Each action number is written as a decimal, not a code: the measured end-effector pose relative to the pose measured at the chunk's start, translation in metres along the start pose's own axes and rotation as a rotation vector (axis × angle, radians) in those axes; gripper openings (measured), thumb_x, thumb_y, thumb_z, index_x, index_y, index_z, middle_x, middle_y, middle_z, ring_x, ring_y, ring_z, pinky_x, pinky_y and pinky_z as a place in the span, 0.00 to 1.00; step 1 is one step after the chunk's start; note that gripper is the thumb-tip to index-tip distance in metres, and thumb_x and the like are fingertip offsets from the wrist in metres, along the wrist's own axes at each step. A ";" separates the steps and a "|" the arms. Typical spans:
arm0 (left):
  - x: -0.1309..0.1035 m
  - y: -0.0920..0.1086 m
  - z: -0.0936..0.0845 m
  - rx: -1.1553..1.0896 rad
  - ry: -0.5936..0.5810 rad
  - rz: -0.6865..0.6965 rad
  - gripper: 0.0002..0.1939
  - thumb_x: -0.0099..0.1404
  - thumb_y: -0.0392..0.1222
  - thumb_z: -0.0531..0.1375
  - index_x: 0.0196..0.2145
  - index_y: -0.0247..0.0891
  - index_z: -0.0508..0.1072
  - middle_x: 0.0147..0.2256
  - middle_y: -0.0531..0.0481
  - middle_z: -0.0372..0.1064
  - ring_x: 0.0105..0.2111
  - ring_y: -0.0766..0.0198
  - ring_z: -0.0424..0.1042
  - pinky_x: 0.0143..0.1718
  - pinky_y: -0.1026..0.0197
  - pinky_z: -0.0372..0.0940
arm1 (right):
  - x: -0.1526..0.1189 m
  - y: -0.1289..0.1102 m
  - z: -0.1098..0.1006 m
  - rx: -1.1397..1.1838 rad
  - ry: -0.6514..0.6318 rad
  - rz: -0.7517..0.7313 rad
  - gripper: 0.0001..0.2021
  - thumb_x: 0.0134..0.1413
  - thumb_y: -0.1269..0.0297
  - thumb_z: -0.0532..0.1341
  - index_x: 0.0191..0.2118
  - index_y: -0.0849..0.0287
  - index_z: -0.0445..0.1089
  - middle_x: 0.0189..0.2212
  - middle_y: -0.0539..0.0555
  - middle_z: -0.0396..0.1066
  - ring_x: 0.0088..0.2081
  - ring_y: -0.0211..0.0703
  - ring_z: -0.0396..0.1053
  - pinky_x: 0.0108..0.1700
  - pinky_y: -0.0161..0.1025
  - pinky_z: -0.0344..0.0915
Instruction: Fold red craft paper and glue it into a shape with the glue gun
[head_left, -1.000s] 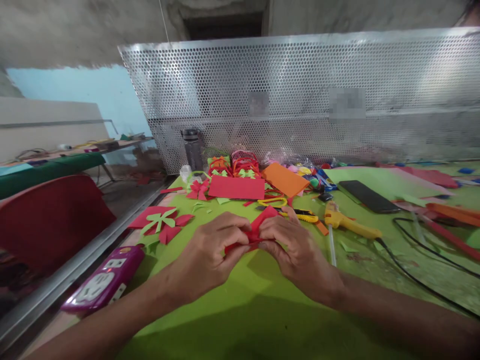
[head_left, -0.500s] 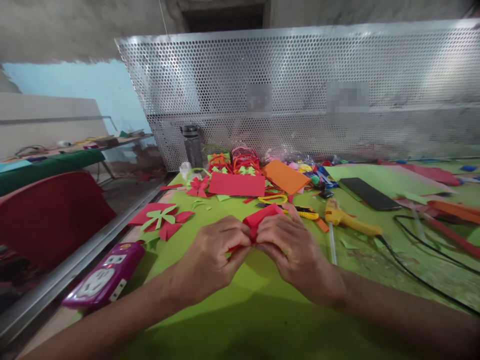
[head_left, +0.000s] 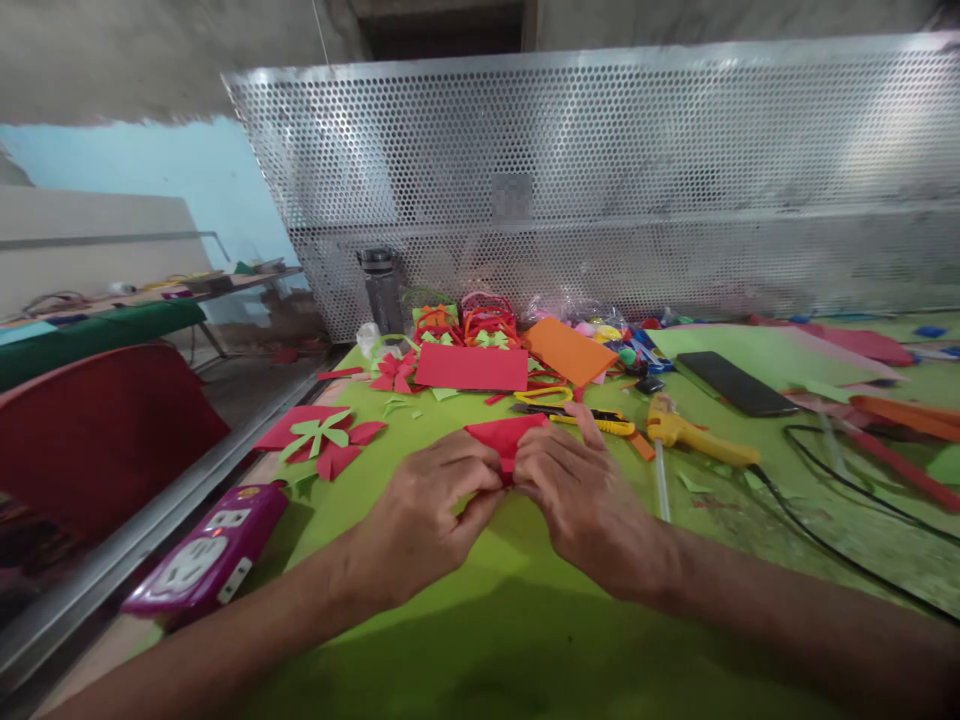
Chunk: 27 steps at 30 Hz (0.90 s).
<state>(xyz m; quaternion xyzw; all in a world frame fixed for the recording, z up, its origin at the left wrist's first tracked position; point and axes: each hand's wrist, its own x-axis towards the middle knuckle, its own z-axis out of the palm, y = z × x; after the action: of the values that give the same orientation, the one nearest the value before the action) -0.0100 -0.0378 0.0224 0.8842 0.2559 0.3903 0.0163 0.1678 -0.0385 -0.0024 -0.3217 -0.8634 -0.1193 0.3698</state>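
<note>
A folded piece of red paper (head_left: 507,438) is pinched between both hands over the middle of the green table surface (head_left: 525,620). My left hand (head_left: 431,515) grips its left side, thumb and fingers closed. On the right side, my right hand (head_left: 589,505) pinches it too, with one finger raised. The fingertips of the two hands nearly meet, and the paper's lower edge is hidden behind them. Just beyond lie a yellow-handled cutter (head_left: 611,427) and yellow scissor handles (head_left: 544,397). A flat red paper rectangle (head_left: 472,367) lies farther back.
Purple power strip (head_left: 208,550) at left, near red and green paper flowers (head_left: 319,435). A yellow glue gun (head_left: 697,437) with a black cord and a phone (head_left: 735,383) lie at right. Behind stand a bottle (head_left: 382,292), orange paper (head_left: 570,350) and a perforated metal panel (head_left: 450,140).
The red paper between my hands has changed shape: its upper part now spreads farther left and looks flatter. Both hands keep their grip in nearly the same place.
</note>
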 end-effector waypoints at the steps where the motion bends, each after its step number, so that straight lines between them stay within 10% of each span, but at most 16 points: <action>1: 0.000 0.000 0.000 -0.014 0.013 0.001 0.07 0.60 0.29 0.55 0.27 0.35 0.70 0.27 0.49 0.71 0.29 0.66 0.70 0.31 0.64 0.66 | 0.000 0.001 0.001 0.013 0.005 0.007 0.10 0.54 0.79 0.48 0.29 0.59 0.61 0.28 0.53 0.69 0.34 0.41 0.65 0.56 0.55 0.43; 27: 0.003 0.002 -0.002 -0.155 0.087 -0.010 0.06 0.58 0.27 0.59 0.26 0.35 0.71 0.27 0.48 0.73 0.29 0.66 0.72 0.31 0.65 0.67 | 0.003 -0.002 0.001 0.342 0.056 -0.010 0.08 0.53 0.79 0.50 0.28 0.58 0.57 0.27 0.55 0.66 0.33 0.43 0.63 0.35 0.42 0.61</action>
<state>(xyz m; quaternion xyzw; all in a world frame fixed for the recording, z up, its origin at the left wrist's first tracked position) -0.0086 -0.0388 0.0258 0.8612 0.2298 0.4471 0.0753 0.1644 -0.0383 -0.0003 -0.2463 -0.8621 0.0186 0.4425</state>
